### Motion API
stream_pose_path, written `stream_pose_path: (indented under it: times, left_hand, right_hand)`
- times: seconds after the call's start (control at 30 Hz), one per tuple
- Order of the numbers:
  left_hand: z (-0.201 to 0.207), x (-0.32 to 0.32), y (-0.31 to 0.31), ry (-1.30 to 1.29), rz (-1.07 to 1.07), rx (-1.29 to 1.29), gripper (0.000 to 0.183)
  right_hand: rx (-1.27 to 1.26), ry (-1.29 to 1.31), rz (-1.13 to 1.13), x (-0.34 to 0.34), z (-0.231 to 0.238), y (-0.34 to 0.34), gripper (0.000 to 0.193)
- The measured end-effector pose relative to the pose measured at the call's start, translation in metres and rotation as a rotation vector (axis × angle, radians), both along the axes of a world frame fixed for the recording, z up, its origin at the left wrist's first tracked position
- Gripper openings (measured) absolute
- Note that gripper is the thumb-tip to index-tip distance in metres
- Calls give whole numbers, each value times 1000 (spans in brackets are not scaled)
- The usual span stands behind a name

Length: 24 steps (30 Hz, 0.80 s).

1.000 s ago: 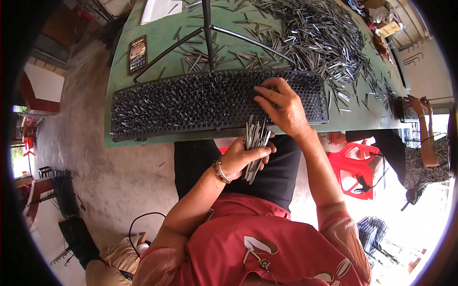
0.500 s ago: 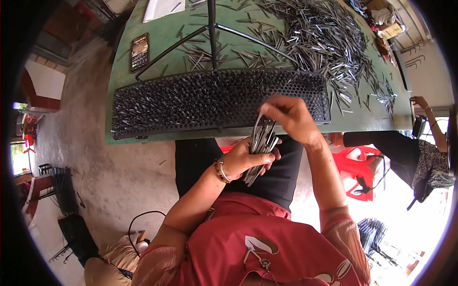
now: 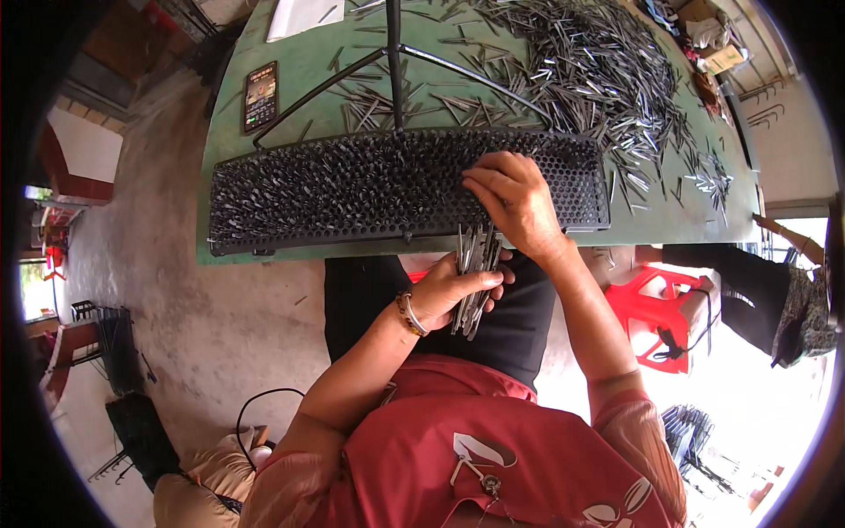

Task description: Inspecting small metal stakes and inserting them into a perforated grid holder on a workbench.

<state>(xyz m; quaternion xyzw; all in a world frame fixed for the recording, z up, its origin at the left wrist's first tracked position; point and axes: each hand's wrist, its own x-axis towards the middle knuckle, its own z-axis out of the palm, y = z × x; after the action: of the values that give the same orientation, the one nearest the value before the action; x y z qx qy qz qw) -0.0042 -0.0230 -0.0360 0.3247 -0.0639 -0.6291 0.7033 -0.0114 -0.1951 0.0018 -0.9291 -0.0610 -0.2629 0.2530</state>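
Observation:
My left hand [image 3: 443, 292] is closed around a bundle of thin dark metal strips [image 3: 476, 255], held upright just below the table's front edge. A long black rack [image 3: 407, 236] full of round holes lies along that edge. Many similar strip ends stick up from its left and middle holes, while holes at its right part show bare. Over the rack's right half, my right hand [image 3: 521, 204] has its thumb and fingers pinched together close to the holes. Whatever is between those fingertips is too small and hidden to make out.
Loose strips form a big pile [image 3: 607, 79] at the back right of the green table [image 3: 326, 110]. Black rods [image 3: 393, 79] rise behind the rack. A phone [image 3: 260, 97] lies at left. A red stool [image 3: 656, 321] and another person's arm [image 3: 792, 236] are at right.
My right hand has moved from above the bundle, where it pinched a strip, slightly up and left onto the rack. My left hand keeps its bundle. The other person at right has shifted.

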Motion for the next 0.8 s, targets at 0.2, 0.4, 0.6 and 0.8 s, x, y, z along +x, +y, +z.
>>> stream_pose_path:
  times: [0.2,0.4,0.6,0.8]
  left_hand:
    - [3,3,3,9,-27,22,39]
    - [3,3,5,10,-48,12,40]
    - [6,4,5,-35,-16,4,40]
    - [6,4,6,-53,9,-18,40]
  right_hand:
    - [-96,-39,-44,1,14,-1,13]
    - [-126,37,63,1,14,6,13]
    - [-134,10,-3,1,11,5,14]
    - [-175,6,-8,-2,13,8,14]
